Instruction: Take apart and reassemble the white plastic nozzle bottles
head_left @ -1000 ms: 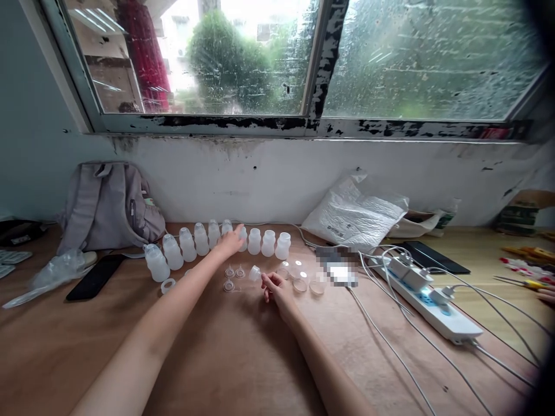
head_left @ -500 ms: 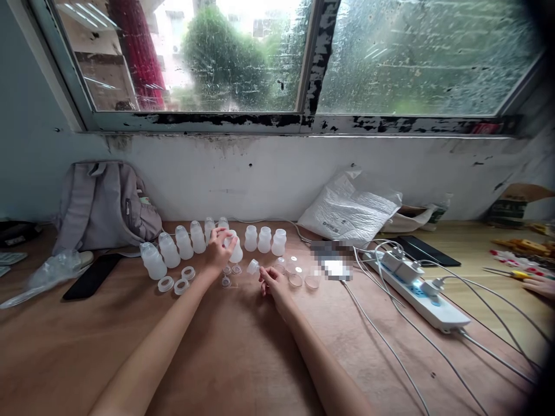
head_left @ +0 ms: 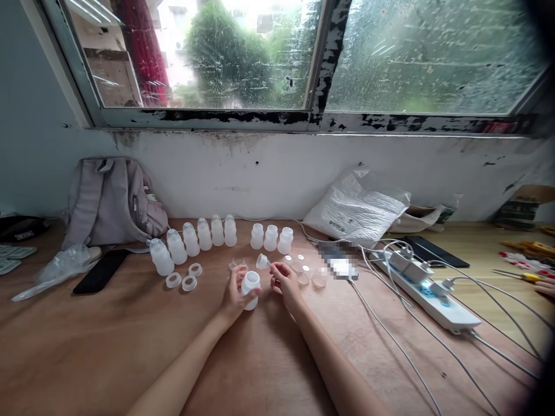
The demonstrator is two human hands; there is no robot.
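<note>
A translucent white baby bottle with an uncapped mouth stands upright in my left hand, whose fingers and thumb wrap round its sides. My right hand is beside it, pinching a small whitish bottle collar with a nipple by its narrow end. The collar is tilted, above and to the right of the bottle's mouth and apart from it. Clear nipples lie behind my left hand, partly hidden by it. Near my right hand are several clear dome caps.
Capped bottles form a row on the left, with three loose collar rings before them. Three uncapped bottles stand at the back. A power strip with cables lies right, a black phone and backpack left.
My left hand has brought the uncapped bottle from the back row toward me, down in front of the nipples. My right hand still pinches the collar with the nipple. The view has shifted slightly.
</note>
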